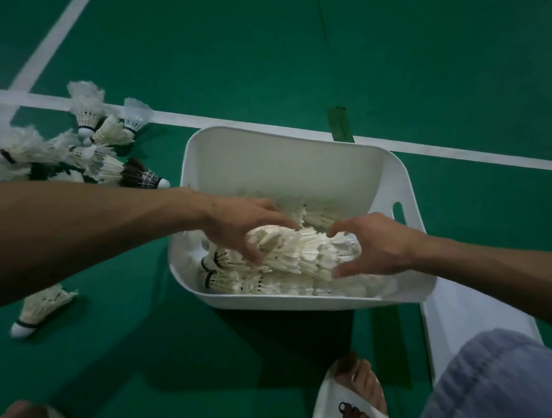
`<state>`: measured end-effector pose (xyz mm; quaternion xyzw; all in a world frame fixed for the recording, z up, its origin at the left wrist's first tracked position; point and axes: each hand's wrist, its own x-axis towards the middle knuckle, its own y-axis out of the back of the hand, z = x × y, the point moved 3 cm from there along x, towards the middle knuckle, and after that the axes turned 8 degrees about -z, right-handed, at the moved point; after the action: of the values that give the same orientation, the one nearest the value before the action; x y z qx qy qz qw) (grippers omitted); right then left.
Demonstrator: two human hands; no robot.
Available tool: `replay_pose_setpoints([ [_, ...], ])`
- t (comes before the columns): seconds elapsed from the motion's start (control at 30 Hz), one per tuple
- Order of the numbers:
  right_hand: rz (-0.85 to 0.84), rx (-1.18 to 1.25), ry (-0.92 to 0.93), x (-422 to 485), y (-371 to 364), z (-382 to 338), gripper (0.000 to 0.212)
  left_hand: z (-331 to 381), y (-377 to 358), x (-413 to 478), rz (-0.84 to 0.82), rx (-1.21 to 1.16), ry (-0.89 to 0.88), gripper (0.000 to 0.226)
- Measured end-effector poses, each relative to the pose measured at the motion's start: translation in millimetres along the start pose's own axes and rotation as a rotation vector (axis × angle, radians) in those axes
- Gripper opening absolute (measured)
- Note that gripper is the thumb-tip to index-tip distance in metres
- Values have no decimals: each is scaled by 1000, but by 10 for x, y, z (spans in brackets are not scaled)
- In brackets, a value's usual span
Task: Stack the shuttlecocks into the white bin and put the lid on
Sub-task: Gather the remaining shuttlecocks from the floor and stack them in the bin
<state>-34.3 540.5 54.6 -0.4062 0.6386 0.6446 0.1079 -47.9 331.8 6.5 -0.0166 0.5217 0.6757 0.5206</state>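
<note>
In the white bin [286,165]: stowed shuttlecocks [260,283] laid in rows along the near wall, cork ends toward the left wall.
Nested row [300,254]: one long stack, held sideways inside the bin just above the stowed ones, between both hands.
Left hand [239,225]: gripping the row's left end, fingers curled over the top, thumb below.
Right hand [376,250]: cupped round the row's right end, fingers over and thumb under the feathers.
Left of the bin: loose pile [96,152] on the green floor, a dark-feathered one nearest the bin's wall.
Near-left of the bin: single shuttlecock [41,310], well apart from it.
Right of the bin: flat white panel [471,318] on the floor, just beside the wall, probably the lid.
Done: by the look of it, a good part of the stacking, with several rows in and another going down.
Left: by judgement, the pile and the stray one to gather, then the lid to fit.
Hidden: far part of the bin's bottom behind the hands; count of stowed rows unclear in the dim light; panel's near end covered by a knee [503,403]; pile's left edge cut off by the frame; stray one partly under the left forearm.
</note>
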Motion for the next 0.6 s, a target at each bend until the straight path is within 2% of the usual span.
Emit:
replay_pose_setpoints([
  [0.1, 112, -19, 73, 26, 137, -297, 56, 25, 123, -193, 169, 28, 33, 64],
  [0.23, 241, -5, 173, 89, 404, -812, 50, -25, 305, -598, 433, 54, 51, 45],
  [0.4, 397, 82, 284, 189, 761, -1457, 44, -410, 284, -1247, 721, -50, 168, 43],
  [0.5, 437, 79, 350, 291, 828, -1883, 40, -755, 72, -1592, 698, -103, 295, 47],
  [0.6, 397, 72, 434, 434, 725, -2330, 36, -1072, -283, -1899, 613, -191, 427, 49],
])
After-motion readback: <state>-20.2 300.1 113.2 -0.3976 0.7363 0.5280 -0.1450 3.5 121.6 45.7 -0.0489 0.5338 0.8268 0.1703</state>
